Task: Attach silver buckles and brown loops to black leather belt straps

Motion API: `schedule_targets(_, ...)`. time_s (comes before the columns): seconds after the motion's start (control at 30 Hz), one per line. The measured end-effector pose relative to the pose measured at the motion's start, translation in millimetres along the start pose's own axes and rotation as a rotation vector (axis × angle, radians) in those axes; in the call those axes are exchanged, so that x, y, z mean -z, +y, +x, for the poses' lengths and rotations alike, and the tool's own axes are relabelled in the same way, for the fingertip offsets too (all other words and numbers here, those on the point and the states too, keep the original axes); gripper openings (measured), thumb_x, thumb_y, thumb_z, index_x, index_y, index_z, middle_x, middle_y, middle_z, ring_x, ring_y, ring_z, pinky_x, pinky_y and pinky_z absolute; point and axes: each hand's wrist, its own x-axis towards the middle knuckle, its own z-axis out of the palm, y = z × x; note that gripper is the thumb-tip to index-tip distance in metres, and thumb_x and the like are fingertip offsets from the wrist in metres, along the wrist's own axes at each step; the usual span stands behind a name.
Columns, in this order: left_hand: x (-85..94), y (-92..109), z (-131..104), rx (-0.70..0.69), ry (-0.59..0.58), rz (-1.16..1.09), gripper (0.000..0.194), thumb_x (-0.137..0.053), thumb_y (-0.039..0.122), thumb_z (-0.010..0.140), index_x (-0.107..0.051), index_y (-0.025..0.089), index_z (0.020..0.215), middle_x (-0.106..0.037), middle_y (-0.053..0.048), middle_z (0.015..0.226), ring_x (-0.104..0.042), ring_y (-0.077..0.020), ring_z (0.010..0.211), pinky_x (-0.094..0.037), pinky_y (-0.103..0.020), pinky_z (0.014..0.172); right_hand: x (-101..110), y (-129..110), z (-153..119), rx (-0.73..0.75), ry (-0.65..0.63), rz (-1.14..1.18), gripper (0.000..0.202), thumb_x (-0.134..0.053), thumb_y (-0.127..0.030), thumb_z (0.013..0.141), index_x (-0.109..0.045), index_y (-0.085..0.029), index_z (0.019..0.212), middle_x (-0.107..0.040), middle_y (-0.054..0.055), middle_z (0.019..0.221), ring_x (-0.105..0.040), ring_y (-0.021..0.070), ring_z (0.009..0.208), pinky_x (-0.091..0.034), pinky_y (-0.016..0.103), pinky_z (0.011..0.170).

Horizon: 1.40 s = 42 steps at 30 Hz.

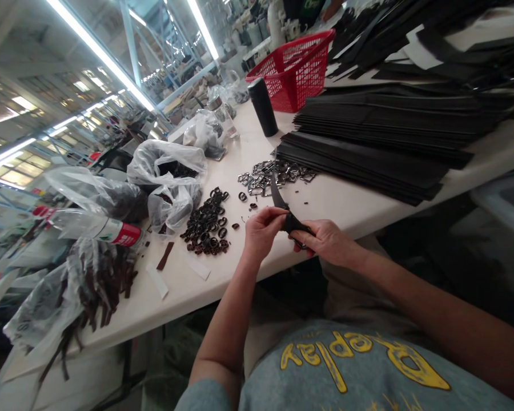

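Over the near edge of the table, my two hands hold a narrow black strap-like strip between them. My left hand pinches it with thumb and fingertips near its middle. My right hand is closed around its lower end, where a dark looped part shows; I cannot make out whether that is a ring or the folded strip. The strip's far end points toward a pile of metal buckles. Left of my hands lies a heap of dark strap loops, with a few loose ones beside it.
Stacks of black strips cover the right side. Behind stand a black tumbler, a red basket and a glass bottle. Plastic bags, a plastic bottle and brown strips lie left.
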Motion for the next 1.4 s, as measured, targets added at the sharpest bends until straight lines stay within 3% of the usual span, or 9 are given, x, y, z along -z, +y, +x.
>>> schedule_targets(0.17,-0.1,1.1,2.2,0.086,0.000,-0.021,0.019,-0.080,0.035,0.070,-0.074,0.017,0.075,-0.065,0.003,0.059,-0.053,-0.0068,0.048,-0.045,-0.020,0.048,-0.4,-3.2,0.6,-0.014,-0.013,0.000,0.026,-0.058,-0.042,0.087,-0.068,-0.018,0.082,-0.071,0.001,0.065,-0.058,0.0109,0.043,-0.047,0.022,0.044)
schedule_targets(0.37,10.4,8.1,-8.5,0.024,-0.080,0.080,0.022,-0.074,0.037,0.081,-0.079,0.018,0.092,-0.067,0.000,0.069,-0.056,-0.0086,0.059,-0.044,-0.020,0.054,-1.5,-0.8,2.6,-0.007,0.007,0.029,0.024,-0.062,-0.040,0.085,-0.067,-0.018,0.078,-0.069,-0.001,0.062,-0.057,0.0101,0.042,-0.046,0.020,0.041)
schedule_targets(0.67,7.9,0.8,-3.3,0.119,-0.080,-0.090,0.029,-0.087,0.038,0.066,-0.079,0.018,0.085,-0.068,0.001,0.066,-0.055,-0.0077,0.058,-0.049,-0.021,0.058,-0.7,-2.1,3.0,0.012,-0.024,-0.051,0.026,-0.057,-0.039,0.088,-0.065,-0.019,0.075,-0.070,0.000,0.064,-0.058,0.0109,0.043,-0.046,0.022,0.044)
schedule_targets(0.83,10.0,-0.1,-4.0,0.018,-0.112,-0.067,0.024,-0.087,0.034,0.068,-0.080,0.019,0.085,-0.069,-0.001,0.077,-0.059,-0.0088,0.065,-0.049,-0.021,0.061,2.8,1.3,5.0,0.021,-0.079,0.000,0.028,-0.060,-0.044,0.087,-0.067,-0.018,0.081,-0.071,0.001,0.066,-0.059,0.0117,0.045,-0.046,0.022,0.043)
schedule_targets(0.97,10.4,-2.8,-6.8,0.053,-0.081,-0.069,0.025,-0.086,0.038,0.069,-0.080,0.020,0.084,-0.067,0.000,0.071,-0.057,-0.0087,0.061,-0.049,-0.022,0.059,4.4,1.0,6.4,0.051,-0.110,-0.072,0.026,-0.058,-0.040,0.090,-0.067,-0.018,0.080,-0.071,0.001,0.065,-0.058,0.0103,0.042,-0.046,0.021,0.043)
schedule_targets(1.07,11.4,-5.1,-8.7,-0.002,-0.101,-0.014,0.023,-0.085,0.038,0.071,-0.080,0.020,0.085,-0.066,-0.001,0.075,-0.057,-0.0096,0.064,-0.050,-0.023,0.060,4.8,-0.7,6.7,0.071,-0.132,-0.111,0.026,-0.057,-0.039,0.090,-0.066,-0.018,0.078,-0.071,0.000,0.065,-0.058,0.0096,0.042,-0.046,0.020,0.044)
schedule_targets(1.2,13.2,-7.1,-9.3,-0.057,-0.176,0.064,0.023,-0.085,0.039,0.073,-0.081,0.022,0.087,-0.067,-0.003,0.081,-0.061,-0.0130,0.073,-0.052,-0.024,0.065,5.5,0.4,7.2,0.039,-0.137,-0.052,0.025,-0.061,-0.042,0.086,-0.069,-0.018,0.085,-0.072,0.001,0.066,-0.061,0.0116,0.043,-0.048,0.022,0.043)
schedule_targets(1.4,5.0,-7.3,-11.8,-0.178,-0.206,0.253,0.016,-0.081,0.030,0.078,-0.082,0.023,0.093,-0.068,-0.003,0.087,-0.063,-0.0120,0.072,-0.052,-0.023,0.063,8.2,5.4,10.1,0.012,-0.161,0.036,0.012,-0.065,-0.026,0.072,-0.067,-0.019,0.082,-0.075,0.001,0.073,-0.067,0.0140,0.055,-0.056,0.024,0.053)
